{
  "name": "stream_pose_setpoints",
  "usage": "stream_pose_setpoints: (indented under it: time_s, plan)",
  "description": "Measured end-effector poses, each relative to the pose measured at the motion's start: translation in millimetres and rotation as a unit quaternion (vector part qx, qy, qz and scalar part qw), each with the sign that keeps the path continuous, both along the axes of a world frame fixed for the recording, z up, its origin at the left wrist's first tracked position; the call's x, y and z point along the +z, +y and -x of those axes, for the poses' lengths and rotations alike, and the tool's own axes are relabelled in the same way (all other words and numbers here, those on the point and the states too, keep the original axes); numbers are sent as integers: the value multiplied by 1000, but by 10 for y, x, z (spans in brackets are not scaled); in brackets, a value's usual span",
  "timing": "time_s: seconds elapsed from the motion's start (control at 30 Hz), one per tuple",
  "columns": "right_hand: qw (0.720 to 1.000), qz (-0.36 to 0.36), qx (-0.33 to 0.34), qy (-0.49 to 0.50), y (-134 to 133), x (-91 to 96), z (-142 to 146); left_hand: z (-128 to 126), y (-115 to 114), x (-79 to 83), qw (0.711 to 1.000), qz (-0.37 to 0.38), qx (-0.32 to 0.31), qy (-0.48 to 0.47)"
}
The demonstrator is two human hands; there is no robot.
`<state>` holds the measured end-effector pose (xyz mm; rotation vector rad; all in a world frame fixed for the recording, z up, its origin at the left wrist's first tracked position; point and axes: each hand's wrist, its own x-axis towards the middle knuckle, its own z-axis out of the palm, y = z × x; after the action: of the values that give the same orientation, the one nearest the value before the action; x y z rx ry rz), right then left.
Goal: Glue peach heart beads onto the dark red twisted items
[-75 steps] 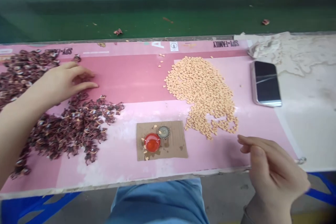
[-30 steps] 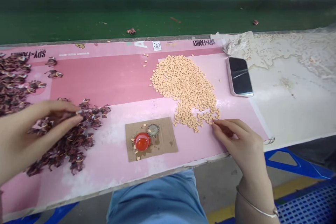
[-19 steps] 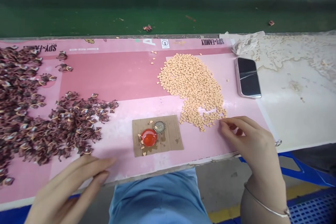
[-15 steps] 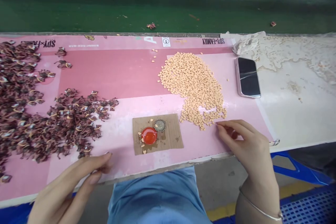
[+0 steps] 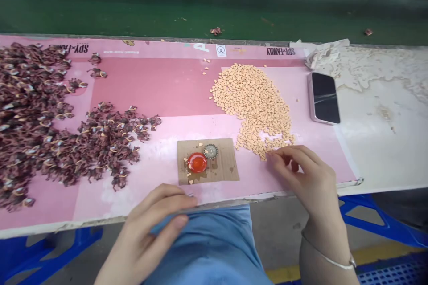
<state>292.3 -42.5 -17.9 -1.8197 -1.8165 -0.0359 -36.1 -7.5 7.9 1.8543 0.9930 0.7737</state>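
Observation:
My right hand (image 5: 309, 178) rests at the near edge of a heap of small peach heart-shaped pieces (image 5: 257, 102). Its fingers are curled in a pinch and something reddish shows under them. My left hand (image 5: 150, 227) hovers at the table's front edge, just below a brown cardboard square (image 5: 229, 169). Thumb and fingers are pressed together; what they hold, if anything, I cannot make out. On the cardboard sit a red cap (image 5: 197, 162), a metal bottle cap (image 5: 210, 151) and a few peach pieces. A wide spread of dark maroon pieces (image 5: 67, 138) covers the left of the pink mat (image 5: 150, 89).
A phone (image 5: 325, 98) lies face up right of the peach heap, with a crumpled rag (image 5: 324, 53) behind it. A green belt (image 5: 200, 4) runs along the far side. My blue-trousered leg (image 5: 214, 249) is under the front edge; a blue frame (image 5: 368, 218) stands lower right.
My left hand left the maroon pile, drew back to the front edge and slid right toward the cardboard. My right hand came down to the peach heap's near edge and stayed there.

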Motion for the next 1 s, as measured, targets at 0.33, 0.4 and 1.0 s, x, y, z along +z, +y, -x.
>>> stream_pose_setpoints:
  time_s: [0.33,0.4,1.0]
  plan:
    - [934,-35,294,199,56,265,952,-411,-72,-53,986,114,-31,-116]
    - [931,-19,302,206,70,240,911,-394,-77,-88,986,113,-10,-121]
    - [968,-100,190,134,67,133,1120,-356,-57,-101,990,-124,59,32]
